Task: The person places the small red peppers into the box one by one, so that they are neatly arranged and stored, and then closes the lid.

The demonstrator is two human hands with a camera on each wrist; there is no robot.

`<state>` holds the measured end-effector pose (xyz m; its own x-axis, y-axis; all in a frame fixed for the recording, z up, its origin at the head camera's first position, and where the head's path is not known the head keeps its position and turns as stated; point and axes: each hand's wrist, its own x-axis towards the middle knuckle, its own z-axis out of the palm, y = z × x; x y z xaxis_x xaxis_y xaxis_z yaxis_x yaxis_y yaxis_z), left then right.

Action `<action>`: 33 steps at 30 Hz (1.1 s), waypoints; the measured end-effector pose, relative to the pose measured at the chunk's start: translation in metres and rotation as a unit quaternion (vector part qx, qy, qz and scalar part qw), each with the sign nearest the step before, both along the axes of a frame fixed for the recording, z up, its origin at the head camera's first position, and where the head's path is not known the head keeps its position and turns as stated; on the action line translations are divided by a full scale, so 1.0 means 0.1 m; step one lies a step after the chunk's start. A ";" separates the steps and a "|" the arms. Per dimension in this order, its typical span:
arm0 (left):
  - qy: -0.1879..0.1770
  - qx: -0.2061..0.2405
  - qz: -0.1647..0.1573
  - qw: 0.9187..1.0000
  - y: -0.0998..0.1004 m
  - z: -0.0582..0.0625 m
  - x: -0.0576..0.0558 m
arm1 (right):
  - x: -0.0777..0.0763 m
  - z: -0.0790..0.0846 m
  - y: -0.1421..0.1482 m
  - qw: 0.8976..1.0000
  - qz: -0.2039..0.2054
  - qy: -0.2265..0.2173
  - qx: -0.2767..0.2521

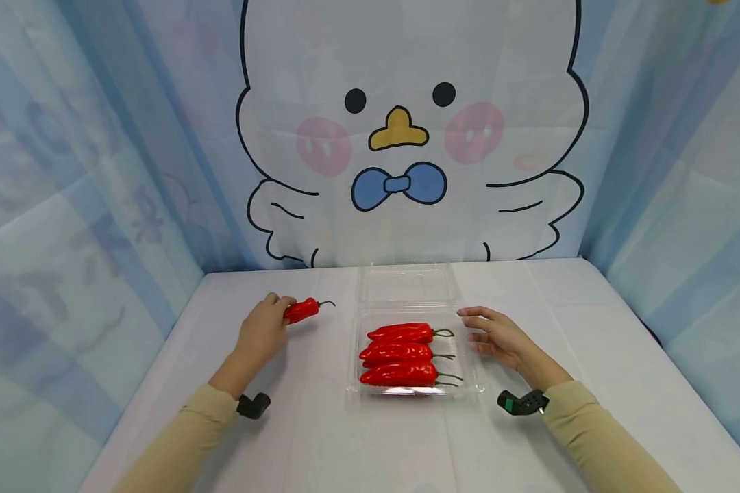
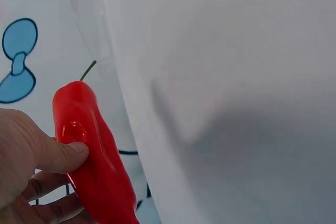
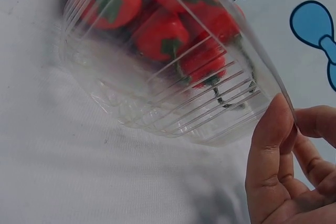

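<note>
My left hand (image 1: 262, 333) grips a red chili pepper (image 1: 302, 311) above the table, left of a clear plastic container (image 1: 354, 363). In the left wrist view the thumb lies across the held pepper (image 2: 94, 140), the other fingers go behind it, and its thin green stem points up. Several more red peppers (image 1: 401, 374) lie side by side in the container, stems to the right. At the container's right side, my right hand (image 1: 502, 342) pinches the rim between thumb and forefinger, as the right wrist view shows at the clear wall (image 3: 199, 124).
The container's clear lid (image 1: 409, 284) is folded back toward the rear table edge. A white cloth covers the table (image 1: 321, 445). Behind hangs a curtain (image 1: 401, 226) with a cartoon bird, and blue curtains (image 1: 684, 205) stand at both sides.
</note>
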<state>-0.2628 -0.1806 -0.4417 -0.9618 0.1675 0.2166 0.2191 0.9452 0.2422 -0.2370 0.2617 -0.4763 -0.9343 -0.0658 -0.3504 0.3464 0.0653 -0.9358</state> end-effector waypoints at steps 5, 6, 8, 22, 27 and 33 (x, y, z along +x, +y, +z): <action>0.016 0.005 -0.023 1.000 0.16 0.04 0.03 | 0.01 -0.01 -0.01 1.000 0.004 0.004 -0.001; 0.018 0.006 -0.026 0.999 0.18 0.05 0.03 | 0.00 -0.01 -0.01 1.000 0.004 0.004 -0.001; 0.017 0.007 -0.029 0.999 0.23 0.07 0.04 | 0.00 -0.01 -0.02 1.000 0.003 0.004 0.000; 0.041 0.020 -0.069 0.997 0.55 0.15 0.06 | -0.02 0.00 -0.04 1.000 -0.002 0.000 -0.002; 0.039 0.017 -0.079 0.996 0.65 0.17 0.07 | -0.02 0.01 -0.05 1.000 -0.004 -0.002 -0.002; 0.041 0.024 -0.090 0.995 0.75 0.17 0.08 | -0.01 0.02 -0.04 1.000 -0.004 -0.002 -0.005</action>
<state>-0.2547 -0.1052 -0.4250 -0.8960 0.3222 0.3057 0.4040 0.8771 0.2597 -0.2380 0.2573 -0.4742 -0.9331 -0.0629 -0.3540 0.3511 0.0528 -0.9348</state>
